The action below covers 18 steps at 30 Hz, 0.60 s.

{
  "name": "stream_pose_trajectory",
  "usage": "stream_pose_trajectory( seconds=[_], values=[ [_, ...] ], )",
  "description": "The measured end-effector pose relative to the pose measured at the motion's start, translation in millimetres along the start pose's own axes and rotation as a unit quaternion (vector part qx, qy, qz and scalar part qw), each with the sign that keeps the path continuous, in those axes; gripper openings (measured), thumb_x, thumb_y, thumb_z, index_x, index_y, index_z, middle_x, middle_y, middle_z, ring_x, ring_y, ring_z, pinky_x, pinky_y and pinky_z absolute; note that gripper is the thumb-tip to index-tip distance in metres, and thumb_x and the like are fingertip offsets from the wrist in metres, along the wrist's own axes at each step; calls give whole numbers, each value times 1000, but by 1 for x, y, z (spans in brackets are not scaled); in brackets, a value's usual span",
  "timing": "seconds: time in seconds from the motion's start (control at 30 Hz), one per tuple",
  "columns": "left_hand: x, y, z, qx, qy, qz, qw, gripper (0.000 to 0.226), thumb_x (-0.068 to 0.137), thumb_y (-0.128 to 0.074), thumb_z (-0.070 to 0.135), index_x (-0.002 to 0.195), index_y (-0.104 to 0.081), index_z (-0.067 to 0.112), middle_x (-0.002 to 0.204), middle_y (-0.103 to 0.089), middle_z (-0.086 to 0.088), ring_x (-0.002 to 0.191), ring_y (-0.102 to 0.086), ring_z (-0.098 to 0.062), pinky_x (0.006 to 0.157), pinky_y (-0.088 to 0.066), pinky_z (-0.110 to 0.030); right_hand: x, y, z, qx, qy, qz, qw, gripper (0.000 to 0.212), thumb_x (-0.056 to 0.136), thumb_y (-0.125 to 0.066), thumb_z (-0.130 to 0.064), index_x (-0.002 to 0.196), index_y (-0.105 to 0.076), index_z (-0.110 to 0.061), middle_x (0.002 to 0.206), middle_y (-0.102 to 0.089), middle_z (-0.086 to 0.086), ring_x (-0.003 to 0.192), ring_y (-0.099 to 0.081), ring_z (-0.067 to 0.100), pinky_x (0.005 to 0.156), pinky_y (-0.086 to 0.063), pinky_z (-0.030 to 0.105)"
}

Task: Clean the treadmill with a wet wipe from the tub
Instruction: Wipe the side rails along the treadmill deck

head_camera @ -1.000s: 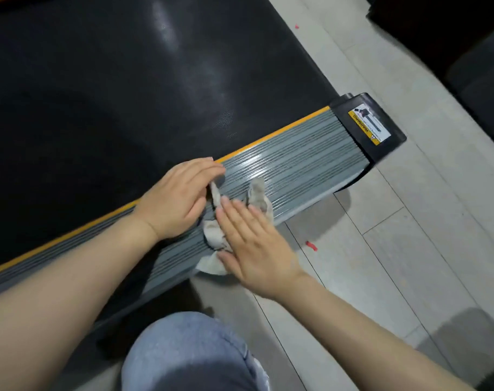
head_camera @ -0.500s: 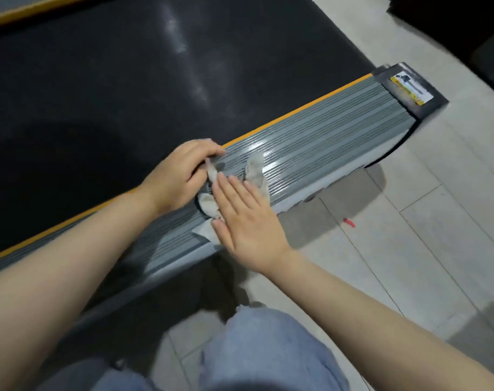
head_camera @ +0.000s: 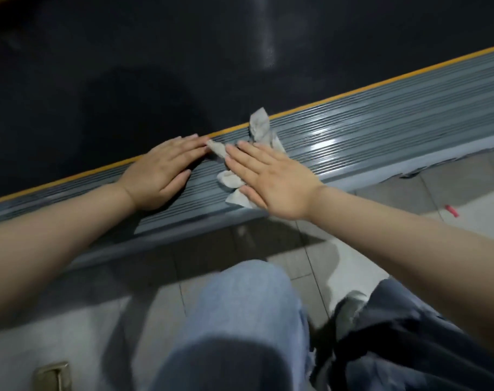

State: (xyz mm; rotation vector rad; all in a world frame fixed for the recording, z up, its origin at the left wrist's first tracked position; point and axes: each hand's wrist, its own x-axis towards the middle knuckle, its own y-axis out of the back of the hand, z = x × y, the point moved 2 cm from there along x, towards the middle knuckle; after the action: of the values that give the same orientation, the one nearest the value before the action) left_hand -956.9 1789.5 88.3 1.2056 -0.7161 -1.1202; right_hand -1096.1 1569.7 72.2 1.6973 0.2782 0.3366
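Note:
A crumpled, greyish wet wipe (head_camera: 259,130) lies on the treadmill's ribbed grey side rail (head_camera: 381,131), beside the yellow stripe and the black belt (head_camera: 155,66). My right hand (head_camera: 271,177) lies flat on the wipe with fingers spread, pressing it onto the rail. My left hand (head_camera: 162,172) rests flat on the rail just left of the wipe, its fingertips touching one end of it. The tub is not in view.
Pale floor tiles (head_camera: 437,187) run along the rail's near side. A small red scrap (head_camera: 451,210) lies on them at the right. My knees in blue jeans (head_camera: 240,320) fill the bottom. A brass-coloured fitting (head_camera: 52,376) sits at the lower left.
My left hand has flattened from a curled pinch on the wipe to an open palm on the rail. The view has swung left, so the rail's end cap has left the frame.

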Motion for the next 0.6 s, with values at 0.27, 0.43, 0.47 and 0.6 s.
stream_pose_trajectory(
  seconds=[0.27, 0.43, 0.47, 0.6],
  values=[
    [-7, 1, -2, -71, 27, 63, 995, 51, 95, -37, 17, 144, -47, 9, 151, -45, -9, 143, -37, -24, 120, -27, -39, 20, 0, -51, 60, -187, 216, 957, 16, 83, -65, -22, 92, -76, -13, 110, -69, 2, 102, -59, 32, 87, -41, 44],
    [-7, 1, 4, -48, -34, 42, 997, 52, 92, -39, 15, 142, -48, 6, 149, -47, -12, 142, -40, -26, 119, -30, -45, -5, -10, -100, 271, -477, 329, 769, 15, 87, -65, -12, 100, -71, -9, 101, -50, 2, 89, -53, 6, 79, -41, 16],
    [-8, 0, 5, -39, -56, 36, 997, 52, 91, -39, 13, 142, -49, 6, 149, -47, -11, 142, -40, -26, 118, -31, -45, -2, -14, -115, 318, -524, 344, 711, 15, 88, -64, -10, 102, -69, -11, 101, -50, 0, 84, -51, -3, 77, -37, 6],
    [-15, -4, 2, -45, -79, 53, 994, 53, 90, -41, 6, 143, -48, 9, 150, -48, -7, 142, -40, -23, 117, -33, -46, 14, -37, -159, 499, -663, 429, 358, 6, 92, -62, -13, 92, -58, -17, 89, -61, 2, 76, -55, 7, 73, -46, 22]
  ],
)
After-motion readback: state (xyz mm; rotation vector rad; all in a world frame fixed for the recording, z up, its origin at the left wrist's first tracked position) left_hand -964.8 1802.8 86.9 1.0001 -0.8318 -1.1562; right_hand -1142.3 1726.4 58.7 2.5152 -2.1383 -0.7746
